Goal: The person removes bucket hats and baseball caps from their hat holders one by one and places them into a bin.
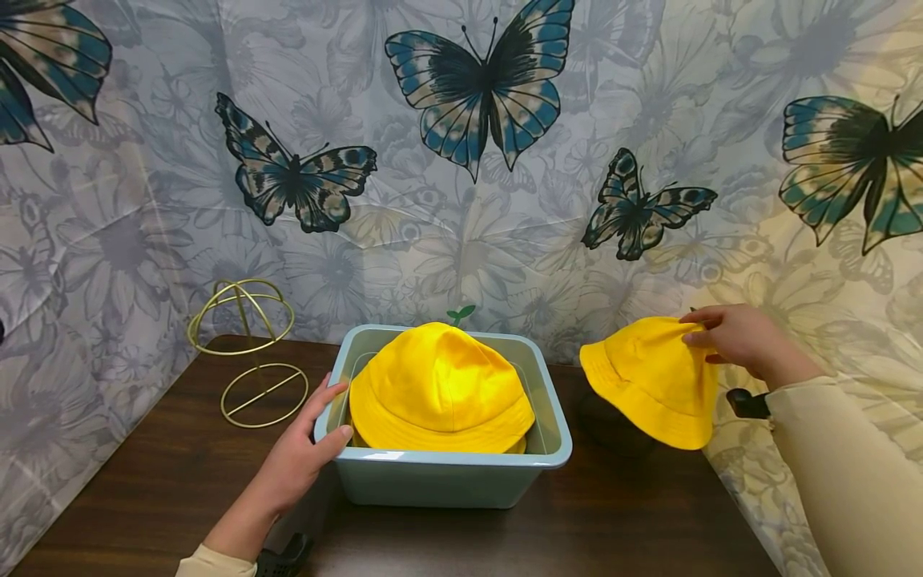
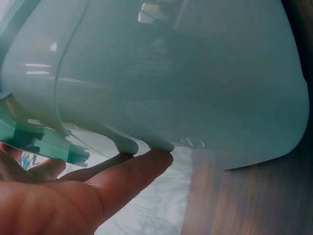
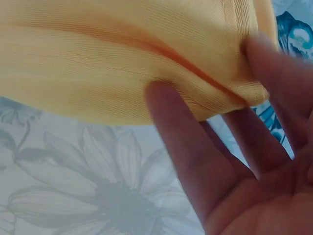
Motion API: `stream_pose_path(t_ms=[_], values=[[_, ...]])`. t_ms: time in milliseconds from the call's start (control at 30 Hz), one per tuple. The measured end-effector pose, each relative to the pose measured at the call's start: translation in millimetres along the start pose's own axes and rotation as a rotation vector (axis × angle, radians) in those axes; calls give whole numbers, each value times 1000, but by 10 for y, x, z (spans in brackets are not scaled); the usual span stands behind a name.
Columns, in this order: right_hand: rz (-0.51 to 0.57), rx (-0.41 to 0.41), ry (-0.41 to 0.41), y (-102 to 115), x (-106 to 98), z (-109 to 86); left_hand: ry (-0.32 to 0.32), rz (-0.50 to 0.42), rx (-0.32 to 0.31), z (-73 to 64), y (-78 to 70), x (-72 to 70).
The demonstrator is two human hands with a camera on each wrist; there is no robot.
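Observation:
A yellow bucket hat [image 1: 642,369] hangs tilted above the right part of the table. My right hand [image 1: 731,340] pinches its crown between thumb and fingers; the right wrist view shows folded yellow cloth at the fingertips. A pale blue-green plastic basin [image 1: 440,481] stands mid-table with another yellow bucket hat [image 1: 447,389] lying crown up inside. Yellow cloth shows beneath that hat's brim, and a small green sprout ornament [image 1: 461,312] sticks up behind it. My left hand [image 1: 299,453] touches the basin's left side, its fairly straight fingers against the outer wall in the left wrist view.
A gold wire stand [image 1: 263,393] with a rounded top and a ring base stands on the dark wooden table [image 1: 151,473], left of the basin. Behind the table hangs a butterfly-print cloth [image 1: 469,232]. Below the raised hat lies a dark patch, perhaps its shadow.

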State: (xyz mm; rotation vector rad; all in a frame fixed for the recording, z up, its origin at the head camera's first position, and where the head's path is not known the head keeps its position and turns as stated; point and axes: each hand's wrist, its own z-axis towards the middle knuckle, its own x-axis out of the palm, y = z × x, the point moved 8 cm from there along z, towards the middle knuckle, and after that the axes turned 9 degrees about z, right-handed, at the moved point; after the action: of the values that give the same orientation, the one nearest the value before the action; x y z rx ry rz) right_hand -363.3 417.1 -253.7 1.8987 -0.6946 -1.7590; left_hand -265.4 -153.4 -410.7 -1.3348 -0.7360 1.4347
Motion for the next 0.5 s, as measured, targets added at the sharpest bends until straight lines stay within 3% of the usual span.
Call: stream_pose_path(t_ms=[200,500], values=[[-10,-10,-102,-31,-78,-16,0,-5,-3,1,-5,-2],[0,-20,-174,-44,-176,-27,0,-3,-6,2,11,2]])
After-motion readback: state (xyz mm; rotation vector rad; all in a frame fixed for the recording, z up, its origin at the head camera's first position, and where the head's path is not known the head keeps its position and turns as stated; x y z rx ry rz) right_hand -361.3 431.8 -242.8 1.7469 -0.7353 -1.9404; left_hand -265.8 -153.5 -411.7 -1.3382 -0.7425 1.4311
